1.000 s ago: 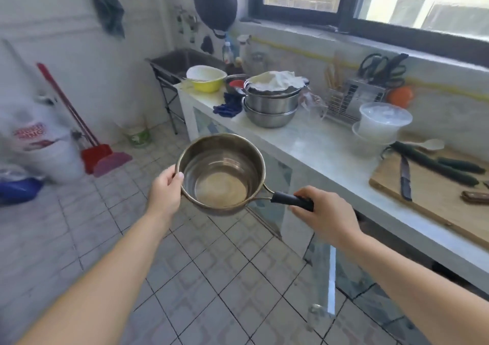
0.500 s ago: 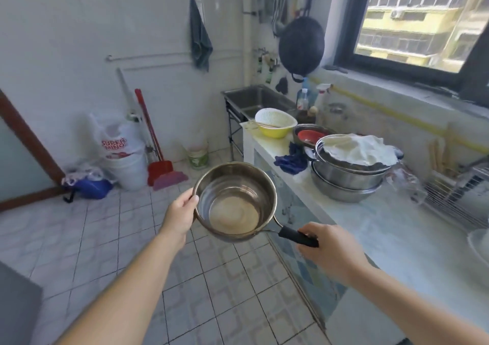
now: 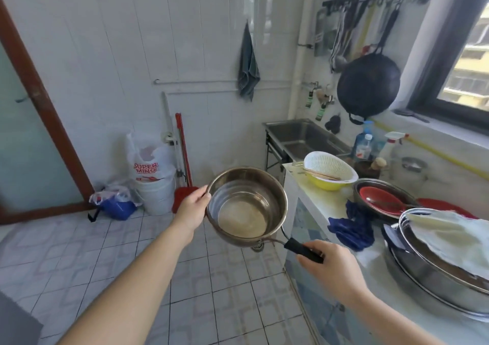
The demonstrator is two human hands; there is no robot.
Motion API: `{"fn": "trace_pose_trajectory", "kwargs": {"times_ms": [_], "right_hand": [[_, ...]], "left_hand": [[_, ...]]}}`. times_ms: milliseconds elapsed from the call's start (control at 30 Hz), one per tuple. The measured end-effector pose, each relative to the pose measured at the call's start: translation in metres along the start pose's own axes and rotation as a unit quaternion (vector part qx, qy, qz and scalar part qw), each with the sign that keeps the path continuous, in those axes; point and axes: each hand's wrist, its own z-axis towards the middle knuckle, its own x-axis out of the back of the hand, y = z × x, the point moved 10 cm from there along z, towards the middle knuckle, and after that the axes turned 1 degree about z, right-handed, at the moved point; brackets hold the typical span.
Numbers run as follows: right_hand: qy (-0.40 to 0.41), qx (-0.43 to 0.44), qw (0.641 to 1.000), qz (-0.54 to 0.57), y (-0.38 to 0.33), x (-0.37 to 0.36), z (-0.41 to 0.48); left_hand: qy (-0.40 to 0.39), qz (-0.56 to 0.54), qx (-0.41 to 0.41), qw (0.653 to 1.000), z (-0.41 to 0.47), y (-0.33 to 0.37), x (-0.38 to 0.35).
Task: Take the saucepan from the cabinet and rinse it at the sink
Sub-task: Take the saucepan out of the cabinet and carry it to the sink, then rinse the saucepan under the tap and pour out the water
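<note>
At frame centre, the empty steel saucepan [image 3: 247, 207] is held above the tiled floor: right hand [image 3: 334, 270] wrapped round its black handle [image 3: 304, 250], left hand [image 3: 191, 211] gripping the rim. Upper right, the sink [image 3: 304, 138] looks empty; a white colander [image 3: 329, 168] sits in a yellow bowl [image 3: 328, 184].

"super ming" on white plastic bag [image 3: 147, 164]

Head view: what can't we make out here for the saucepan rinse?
- Sink: basin floor and drain hidden by its near wall and the white colander.
- Taps: too small to tell on or off.
- Saucepan underside: faces away from the camera.
- Right hand fingers: curled under the black handle, out of sight.
- Cabinet: out of frame.
</note>
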Motion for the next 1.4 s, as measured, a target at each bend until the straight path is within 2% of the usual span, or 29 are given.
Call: {"fn": "trace_pose_trajectory", "kwargs": {"times_ms": [200,367,667,867,1133,1400], "right_hand": [[0.055,-0.014,0.997,0.045,-0.043,-0.021,0.125],[0.072,-0.022,0.995,0.064,-0.048,-0.033,0.218],[0.108,-0.048,0.989,0.090,-0.010,-0.017,0.380],[0.109,-0.057,0.991,0.060,0.022,0.015,0.498],[0.110,-0.076,0.988,0.081,0.052,0.034,0.612],[0.159,-0.165,0.964,0.134,0.080,0.014,0.721]], "left_hand": [[-0.006,-0.030,0.003,1.000,0.149,0.020,0.017],[-0.024,-0.047,0.022,0.998,0.253,0.030,0.006],[-0.042,-0.029,0.004,0.999,0.423,0.054,-0.080],[-0.030,-0.052,0.022,0.998,0.523,0.079,-0.151],[-0.029,0.018,-0.006,0.999,0.628,0.103,-0.212],[-0.053,0.131,-0.031,0.989,0.741,0.087,-0.267]]}}
